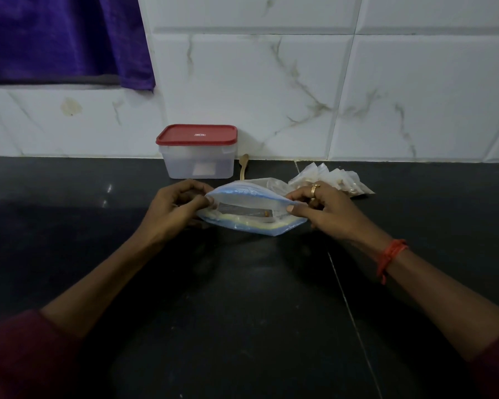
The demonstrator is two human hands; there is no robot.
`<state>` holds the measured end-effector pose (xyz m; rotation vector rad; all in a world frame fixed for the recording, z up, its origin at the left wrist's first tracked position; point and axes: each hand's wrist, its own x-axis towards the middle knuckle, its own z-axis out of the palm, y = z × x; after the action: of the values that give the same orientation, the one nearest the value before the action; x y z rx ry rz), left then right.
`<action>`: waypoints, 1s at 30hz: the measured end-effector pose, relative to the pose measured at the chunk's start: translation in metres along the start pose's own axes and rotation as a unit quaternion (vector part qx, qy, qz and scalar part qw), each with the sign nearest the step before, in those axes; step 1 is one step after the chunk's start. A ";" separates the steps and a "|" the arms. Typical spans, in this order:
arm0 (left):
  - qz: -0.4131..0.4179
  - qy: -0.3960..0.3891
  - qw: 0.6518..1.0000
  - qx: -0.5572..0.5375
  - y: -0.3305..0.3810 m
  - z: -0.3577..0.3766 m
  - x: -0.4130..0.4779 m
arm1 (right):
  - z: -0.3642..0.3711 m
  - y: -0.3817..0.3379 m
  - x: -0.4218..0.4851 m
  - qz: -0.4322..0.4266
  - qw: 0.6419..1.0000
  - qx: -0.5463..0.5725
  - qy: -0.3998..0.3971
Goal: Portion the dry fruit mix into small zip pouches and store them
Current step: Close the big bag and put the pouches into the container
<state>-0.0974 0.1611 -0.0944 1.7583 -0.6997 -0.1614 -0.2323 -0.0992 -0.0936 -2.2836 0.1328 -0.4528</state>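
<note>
The black counter (242,312) fills most of what I see, running back to a white marble-look tiled wall (271,82). A purple cloth (55,38) hangs at the upper left, in front of the wall.

Both my forearms reach forward over the counter, dark red sleeves at the near edge. My left hand (170,208) pinches the left end of a large zip bag (251,203), fingers curled round its rim. My right hand (326,208) grips the right end, thumb pressed on the front lip and fingers behind it. Between them the bag's blue-edged mouth is spread open, and its bottom rests on the counter. Inside I can make out a dark strip and one small brown piece; more than that I cannot tell.

Behind the bag, against the wall, stands a clear plastic box (198,162) with its red lid (196,134) on. A pile of small clear pouches (337,177) holding brownish bits of dry fruit lies on the counter just behind my right hand. A spoon (243,165) lies just right of the box, its bowl toward the wall. A red thread (391,254) circles my right wrist, and a gold ring (314,190) sits on one finger of that hand.
</note>
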 end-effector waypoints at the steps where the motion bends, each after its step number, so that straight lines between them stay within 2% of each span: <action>1: 0.006 -0.004 1.000 -0.002 0.001 -0.001 0.000 | -0.001 -0.001 0.000 -0.004 1.000 0.008 -0.003; 7: 0.033 -0.025 0.999 0.031 0.000 -0.002 -0.001 | -0.007 -0.007 0.000 -0.027 0.997 0.075 -0.010; 11: 0.068 -0.015 0.996 0.049 -0.001 -0.002 -0.001 | -0.006 -0.008 -0.001 0.017 0.981 0.195 -0.002; 14: 0.080 0.000 0.993 0.084 -0.003 -0.002 0.000 | -0.008 -0.007 0.000 0.066 0.974 0.216 -0.004; 16: 0.067 -0.013 0.995 0.074 -0.003 -0.002 0.001 | -0.008 -0.007 0.000 0.071 0.977 0.200 -0.017; 20: 0.059 -0.062 0.993 0.082 -0.002 0.000 -0.001 | -0.005 -0.008 -0.002 0.025 0.986 0.163 -0.025; 25: 0.055 -0.102 0.985 0.125 -0.003 -0.002 -0.002 | -0.008 0.000 -0.001 -0.042 0.997 -0.054 0.038; 27: 0.049 -0.113 0.982 0.143 -0.005 -0.001 -0.001 | -0.010 -0.001 -0.002 -0.080 0.991 -0.083 0.069; 30: 0.049 -0.103 0.983 0.146 -0.006 -0.002 0.000 | -0.012 -0.003 -0.005 -0.095 0.989 -0.085 0.075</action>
<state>-0.0945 0.1634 -0.0991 1.9995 -0.9996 -0.1834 -0.2414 -0.1042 -0.0849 -2.4392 0.0282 -0.7377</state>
